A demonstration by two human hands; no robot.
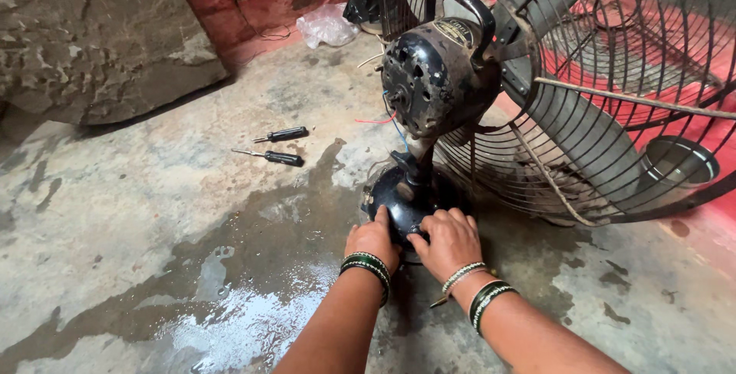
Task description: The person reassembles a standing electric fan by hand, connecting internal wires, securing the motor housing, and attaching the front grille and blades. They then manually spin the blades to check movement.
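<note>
Nearest, the left hand (373, 241) and right hand (448, 241) both rest on the black round fan base (399, 198), fingers curled against it; whether either grip clamps it cannot be told. The base stands on the wet concrete floor (153, 213). Two black-handled screwdrivers (276, 146) lie apart to the left. Above, one motor housing (437, 75) bears an oval label; one wire cage (606, 98) sits behind. Farthest: one clear plastic bag (327, 24).

Screwdrivers (276, 146) left of fan (437, 83)
</note>
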